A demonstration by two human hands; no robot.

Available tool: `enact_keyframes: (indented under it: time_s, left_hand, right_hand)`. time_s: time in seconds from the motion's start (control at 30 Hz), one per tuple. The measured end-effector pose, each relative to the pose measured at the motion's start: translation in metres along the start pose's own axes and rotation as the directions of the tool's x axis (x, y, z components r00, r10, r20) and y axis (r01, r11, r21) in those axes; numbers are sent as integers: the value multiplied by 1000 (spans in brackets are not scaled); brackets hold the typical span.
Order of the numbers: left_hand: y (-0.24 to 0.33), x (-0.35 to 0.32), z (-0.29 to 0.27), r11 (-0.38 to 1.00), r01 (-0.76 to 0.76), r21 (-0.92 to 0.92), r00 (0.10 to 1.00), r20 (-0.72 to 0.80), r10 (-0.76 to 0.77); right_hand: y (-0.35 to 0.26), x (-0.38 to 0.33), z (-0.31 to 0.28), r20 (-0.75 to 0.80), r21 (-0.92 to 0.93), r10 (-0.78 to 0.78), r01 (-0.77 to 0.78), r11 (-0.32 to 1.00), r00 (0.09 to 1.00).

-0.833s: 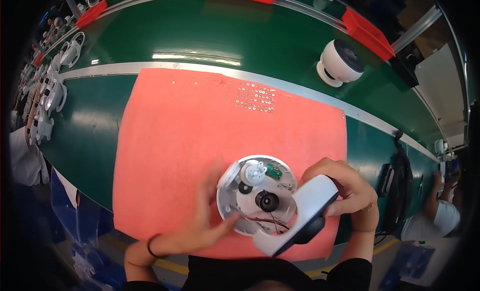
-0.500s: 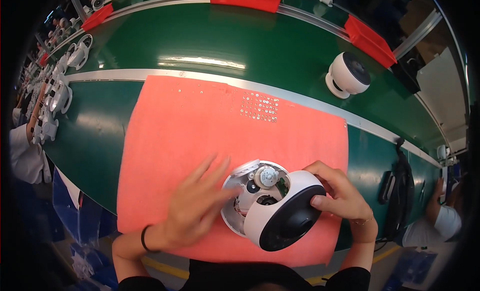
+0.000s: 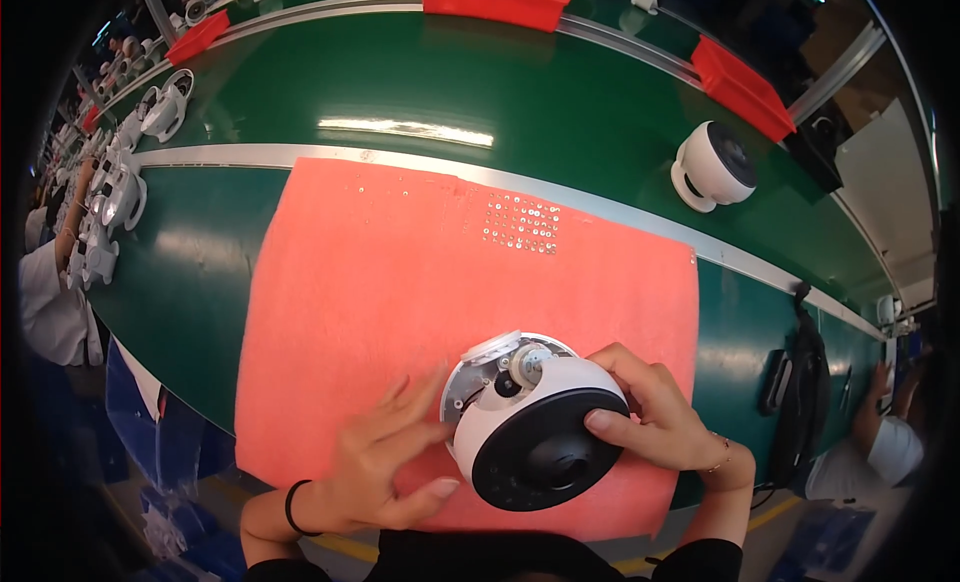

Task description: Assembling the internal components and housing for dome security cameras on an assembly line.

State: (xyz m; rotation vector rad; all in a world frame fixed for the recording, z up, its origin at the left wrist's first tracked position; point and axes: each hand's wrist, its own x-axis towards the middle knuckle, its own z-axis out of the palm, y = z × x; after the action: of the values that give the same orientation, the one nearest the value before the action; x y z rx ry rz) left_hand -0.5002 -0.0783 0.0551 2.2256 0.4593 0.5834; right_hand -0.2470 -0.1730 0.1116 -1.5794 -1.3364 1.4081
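Observation:
A round security camera head (image 3: 553, 460), white with a black front, is tilted over an opened white housing (image 3: 462, 387) on the pink foam mat (image 3: 340, 282). My right hand (image 3: 655, 412) grips the camera head at its right side, thumb on the black front and fingers behind the rim. My left hand (image 3: 392, 452) is at the left, its fingers spread and the fingertips against or very near the housing's edge. Inside the housing a silver motor (image 3: 530, 363) shows in part; the camera head hides much of the interior.
Rows of small screws (image 3: 522, 222) lie on the mat's far part. A complete white camera (image 3: 712, 168) stands on the green belt at the right. Red bins (image 3: 498, 4) line the back. A black strap (image 3: 803, 382) lies at the right; white camera parts (image 3: 120, 197) and a person at the left.
The camera head has swung left and down over the housing, covering more of its inside. My left hand has drawn back from the interior and moved lower. The camera on the belt has shifted right.

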Motion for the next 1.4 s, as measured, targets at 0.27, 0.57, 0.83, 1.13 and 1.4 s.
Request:
enact_keyframes:
  time_s: [0.27,0.57,0.83,1.13,1.4]
  left_hand:
    - [34,28,-13,968,216,125,971,77,-226]
    - [18,44,-20,968,81,239,990,93,-106]
    - [16,49,-21,925,-2,380,989,140,-55]
    - [23,54,-31,918,49,394,955,249,-158]
    - [24,57,-34,879,45,475,925,313,-216]
  right_hand:
    - [-1,6,3,-85,-150,-188,173,973,979]
    - [0,31,-13,7,-687,-273,203,698,962]
    - [2,33,-16,30,-771,-323,227,595,946]
    - [-13,16,10,127,-826,-673,454,335,729]
    - [-22,13,1,332,-575,-562,635,515,757]
